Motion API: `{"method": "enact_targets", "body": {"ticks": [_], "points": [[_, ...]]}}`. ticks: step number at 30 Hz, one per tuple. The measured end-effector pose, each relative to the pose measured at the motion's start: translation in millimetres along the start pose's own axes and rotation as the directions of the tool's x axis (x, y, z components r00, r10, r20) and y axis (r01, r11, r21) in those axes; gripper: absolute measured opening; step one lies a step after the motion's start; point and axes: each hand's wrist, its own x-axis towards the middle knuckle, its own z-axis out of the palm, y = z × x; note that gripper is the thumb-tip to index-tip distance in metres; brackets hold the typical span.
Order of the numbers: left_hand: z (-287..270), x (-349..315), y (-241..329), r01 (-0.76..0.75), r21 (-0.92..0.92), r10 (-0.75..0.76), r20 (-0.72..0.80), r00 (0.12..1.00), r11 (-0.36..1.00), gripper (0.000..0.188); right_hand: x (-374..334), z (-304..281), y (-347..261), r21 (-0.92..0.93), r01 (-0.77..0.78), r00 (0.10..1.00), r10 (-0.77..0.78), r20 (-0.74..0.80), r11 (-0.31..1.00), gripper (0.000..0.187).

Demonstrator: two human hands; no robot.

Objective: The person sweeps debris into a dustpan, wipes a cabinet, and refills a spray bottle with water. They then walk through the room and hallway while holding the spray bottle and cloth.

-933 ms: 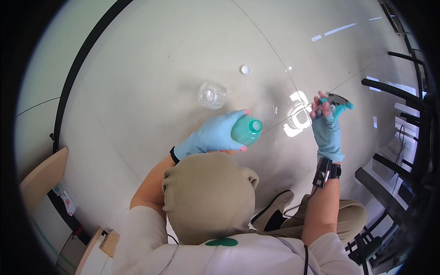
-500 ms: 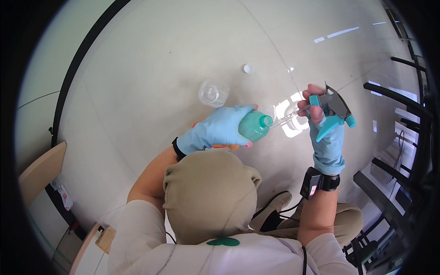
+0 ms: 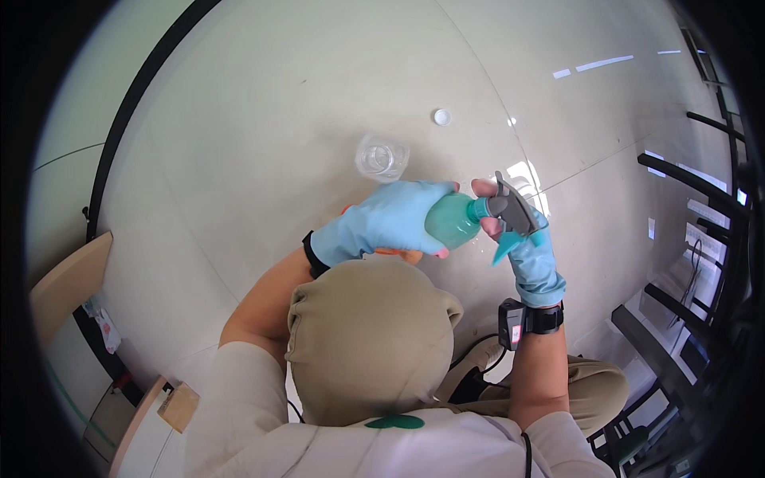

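My left hand [image 3: 390, 219], in a light blue glove with bare fingertips, is wrapped round a translucent green spray bottle [image 3: 451, 221]. The bottle is tilted with its neck to the right. My right hand [image 3: 518, 243], gloved the same way, grips a grey and teal trigger sprayer head [image 3: 512, 213] by its collar. That collar meets the bottle's neck; whether it is threaded on I cannot tell. The dip tube is no longer visible outside the bottle. Something orange [image 3: 401, 254], mostly hidden, shows beneath my left hand.
On the pale tiled floor beyond my left hand stands a clear plastic bottle without a cap [image 3: 382, 158]. A small white cap [image 3: 442, 117] lies farther off. Dark metal frame legs [image 3: 692, 180] rise at the right, and a wooden-edged piece of furniture [image 3: 72, 275] stands at the left.
My right hand has moved left with the sprayer head, sliding its clear tube into the bottle until the collar reached the neck. My left hand keeps its hold.
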Motion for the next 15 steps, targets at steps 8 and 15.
{"method": "enact_targets", "body": {"ticks": [8, 15], "points": [[-7.9, 3.0, 16.7, 0.145, 0.032, -0.148, 0.223, 0.964, 0.989, 0.083, 4.7, -18.6, 4.5, -0.187, 0.008, 1.000, -0.003, 0.029, 0.982, 0.052], [10.3, 13.8, 3.1, 0.001, 0.261, 0.025, -0.094, 0.995, 0.965, 0.084, 2.0, -2.8, 6.6, -0.126, 0.038, 0.988, -0.055, -0.141, 0.991, 0.037]]}}
